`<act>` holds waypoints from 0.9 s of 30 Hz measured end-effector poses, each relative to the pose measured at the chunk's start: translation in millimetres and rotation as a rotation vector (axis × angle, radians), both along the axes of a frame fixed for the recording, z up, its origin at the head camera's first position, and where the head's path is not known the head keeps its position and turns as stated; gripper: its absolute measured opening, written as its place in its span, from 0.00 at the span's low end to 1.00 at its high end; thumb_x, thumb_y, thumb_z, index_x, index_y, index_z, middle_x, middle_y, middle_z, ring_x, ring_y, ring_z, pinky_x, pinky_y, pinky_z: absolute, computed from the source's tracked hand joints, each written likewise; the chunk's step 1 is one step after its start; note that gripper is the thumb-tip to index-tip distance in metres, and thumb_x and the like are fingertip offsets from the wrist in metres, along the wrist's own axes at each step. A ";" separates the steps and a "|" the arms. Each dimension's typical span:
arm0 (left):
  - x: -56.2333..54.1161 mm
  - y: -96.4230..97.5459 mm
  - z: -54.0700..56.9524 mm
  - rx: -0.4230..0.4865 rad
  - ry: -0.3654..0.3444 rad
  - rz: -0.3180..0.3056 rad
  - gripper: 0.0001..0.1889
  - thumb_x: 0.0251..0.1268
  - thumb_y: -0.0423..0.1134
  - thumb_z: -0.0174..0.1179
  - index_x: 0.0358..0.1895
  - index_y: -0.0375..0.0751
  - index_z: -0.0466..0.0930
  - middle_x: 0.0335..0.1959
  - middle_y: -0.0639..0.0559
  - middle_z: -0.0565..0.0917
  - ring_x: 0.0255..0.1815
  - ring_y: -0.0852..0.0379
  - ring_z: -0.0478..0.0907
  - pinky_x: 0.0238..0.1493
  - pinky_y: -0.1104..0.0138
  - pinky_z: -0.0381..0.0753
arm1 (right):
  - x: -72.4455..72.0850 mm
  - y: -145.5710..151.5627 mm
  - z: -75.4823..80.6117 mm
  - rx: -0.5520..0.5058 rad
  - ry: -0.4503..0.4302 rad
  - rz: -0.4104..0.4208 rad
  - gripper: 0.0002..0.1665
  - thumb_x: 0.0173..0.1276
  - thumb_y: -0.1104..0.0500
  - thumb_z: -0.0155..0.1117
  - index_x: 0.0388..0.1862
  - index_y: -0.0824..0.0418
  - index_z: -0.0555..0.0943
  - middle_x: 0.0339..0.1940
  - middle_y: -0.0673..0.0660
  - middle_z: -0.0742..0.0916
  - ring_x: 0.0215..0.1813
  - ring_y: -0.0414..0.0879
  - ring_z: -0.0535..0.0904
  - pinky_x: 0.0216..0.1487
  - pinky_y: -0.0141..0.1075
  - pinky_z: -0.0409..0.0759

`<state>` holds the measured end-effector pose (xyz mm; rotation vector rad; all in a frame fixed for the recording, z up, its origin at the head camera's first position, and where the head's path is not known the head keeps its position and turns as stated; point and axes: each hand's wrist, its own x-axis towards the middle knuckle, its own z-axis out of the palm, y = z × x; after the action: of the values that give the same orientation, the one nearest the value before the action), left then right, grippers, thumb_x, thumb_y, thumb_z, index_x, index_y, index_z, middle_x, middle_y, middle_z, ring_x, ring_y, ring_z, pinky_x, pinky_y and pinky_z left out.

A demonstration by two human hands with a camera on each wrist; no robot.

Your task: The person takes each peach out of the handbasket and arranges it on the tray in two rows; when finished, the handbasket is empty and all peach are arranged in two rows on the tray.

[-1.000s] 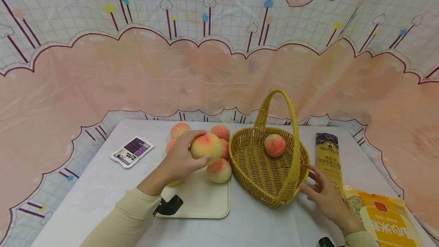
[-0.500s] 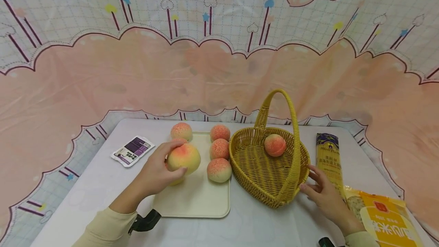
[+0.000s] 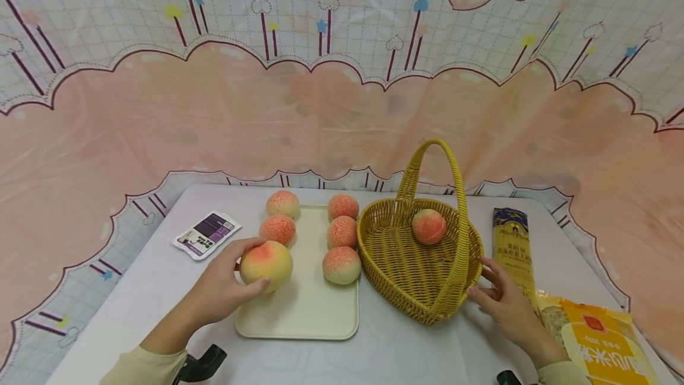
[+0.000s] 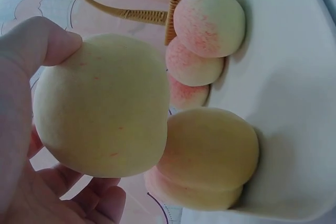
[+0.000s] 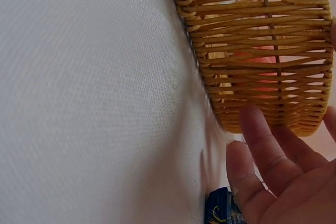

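My left hand (image 3: 218, 290) grips a large yellow peach (image 3: 269, 267) with a pink top, at the left side of the cream tray (image 3: 299, 319). In the left wrist view the thumb lies on one side of this peach (image 4: 102, 106) and curled fingers on the other. Just beyond it rests another peach (image 4: 210, 148). Several smaller red-speckled peaches (image 3: 342, 265) line both sides of the tray. My right hand (image 3: 510, 308) touches the outer right side of the yellow wicker basket (image 3: 398, 293), its fingers fairly straight in the right wrist view. One peach (image 3: 428, 227) lies inside the basket.
A white and purple packet (image 3: 207, 235) lies at the left of the white table (image 3: 144, 296). At the right lie a yellow and blue pasta pack (image 3: 512, 248) and an orange and yellow bag (image 3: 601, 340). The basket's tall arched handle (image 3: 458, 207) stands upright.
My left hand has carried the large peach leftward and down, from above the middle of the tray to its left side. The right hand and basket have stayed put.
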<state>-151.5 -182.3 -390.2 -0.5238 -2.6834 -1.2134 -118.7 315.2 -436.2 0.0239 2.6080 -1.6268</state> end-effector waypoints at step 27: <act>27.3 -15.5 -31.9 -0.014 -0.050 -0.012 0.33 0.51 0.39 0.76 0.61 0.34 0.74 0.56 0.45 0.79 0.51 0.54 0.75 0.48 0.63 0.79 | -1.0 1.3 -2.2 -0.003 0.022 0.010 0.43 0.76 0.58 0.61 0.79 0.64 0.49 0.73 0.82 0.59 0.59 0.62 0.78 0.44 0.34 0.81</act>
<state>-124.2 -197.8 -422.1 -0.5186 -2.7359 -1.2282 -119.7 316.5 -438.4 -0.0078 2.6180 -1.6366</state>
